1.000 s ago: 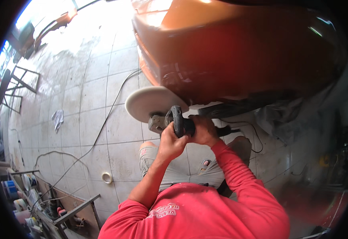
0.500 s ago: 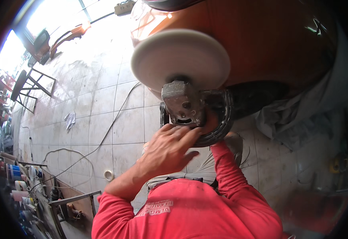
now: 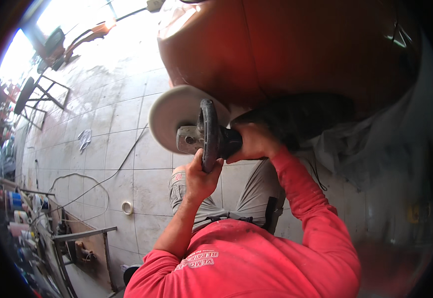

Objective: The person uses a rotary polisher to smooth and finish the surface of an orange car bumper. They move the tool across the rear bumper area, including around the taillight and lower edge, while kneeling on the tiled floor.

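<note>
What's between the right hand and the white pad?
The polisher's black body, loop handle and grey head lie between right hand and pad, in the head view.

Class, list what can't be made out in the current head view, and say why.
- Right grip, head view: partly hidden by the polisher.
- White pad, head view: far face turned away, hidden by the pad itself.
- Orange panel, head view: cut off by the top edge.
- Containers, head view: too small and blurred.
</note>
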{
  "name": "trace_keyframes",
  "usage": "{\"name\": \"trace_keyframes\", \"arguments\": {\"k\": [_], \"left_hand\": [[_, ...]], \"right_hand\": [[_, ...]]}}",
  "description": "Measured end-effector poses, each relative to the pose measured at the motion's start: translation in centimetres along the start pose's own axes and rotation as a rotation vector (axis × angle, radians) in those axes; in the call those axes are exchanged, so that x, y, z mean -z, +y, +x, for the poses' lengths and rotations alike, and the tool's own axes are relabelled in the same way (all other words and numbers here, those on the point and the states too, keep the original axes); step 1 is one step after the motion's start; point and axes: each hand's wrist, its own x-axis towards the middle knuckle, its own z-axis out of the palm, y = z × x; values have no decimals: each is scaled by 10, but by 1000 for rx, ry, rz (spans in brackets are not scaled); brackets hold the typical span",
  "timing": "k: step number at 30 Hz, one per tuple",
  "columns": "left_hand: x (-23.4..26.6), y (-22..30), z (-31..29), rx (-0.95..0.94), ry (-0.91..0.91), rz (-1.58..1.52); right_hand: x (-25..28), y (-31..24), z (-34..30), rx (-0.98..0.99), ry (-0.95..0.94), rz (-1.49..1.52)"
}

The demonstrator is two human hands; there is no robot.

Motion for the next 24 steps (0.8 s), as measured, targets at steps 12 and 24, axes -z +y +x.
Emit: {"name": "trace_keyframes", "arguments": {"k": [12,24], "left_hand": [[62,35,36,-197,-209,154],[54,24,29,-137,-244,132]], "right_hand": [[-10,19,17,162,-140,418],[-23,26,0,55,-186,494]]}}
